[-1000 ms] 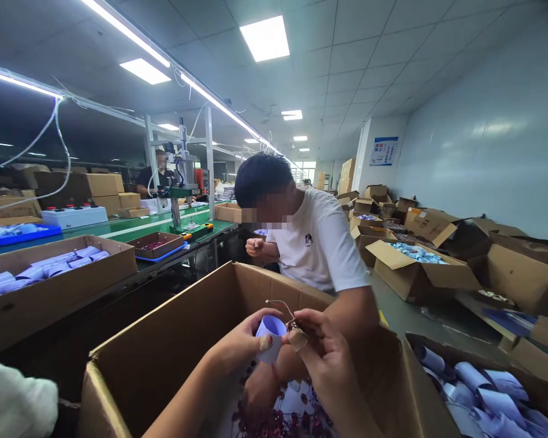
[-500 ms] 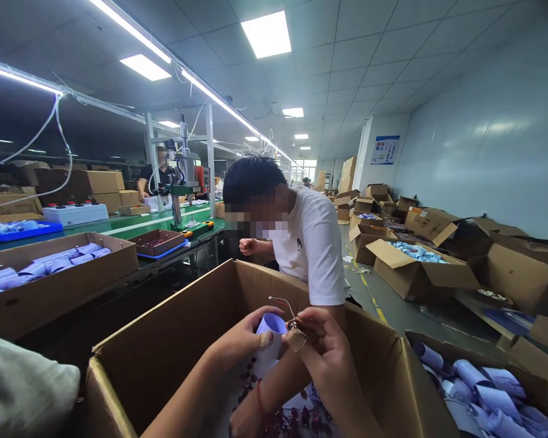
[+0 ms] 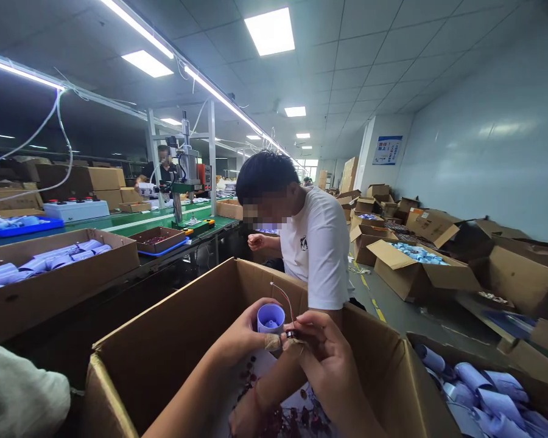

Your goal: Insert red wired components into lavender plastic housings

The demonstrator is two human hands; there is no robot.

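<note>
My left hand [image 3: 249,331] is wrapped round a pale purple plastic cylinder [image 3: 270,317], its open end tipped up toward me so a small central post shows inside. Close beside it, my right hand [image 3: 326,350] pinches a small round motor-like part [image 3: 291,334] with thin red and white wires rising from it. The part is apart from the cylinder's opening. Tape covers a fingertip on each hand. Both hands are above a big cardboard box [image 3: 164,316] where several small dark red wired parts [image 3: 296,420] lie. A co-worker's arm [image 3: 269,389] reaches into that box under my hands.
A co-worker in a white shirt [image 3: 326,249] leans over the box's far side. Boxes of purple cylinders stand left [image 3: 50,261] and right [image 3: 488,389]. A press machine [image 3: 185,164] stands on the green bench [image 3: 132,228]. Open cartons [image 3: 420,274] line the right wall.
The cylinder has tilted toward me, so its inside now shows. The small part in my right hand has turned more upright. The co-worker's head and raised hand have shifted slightly right.
</note>
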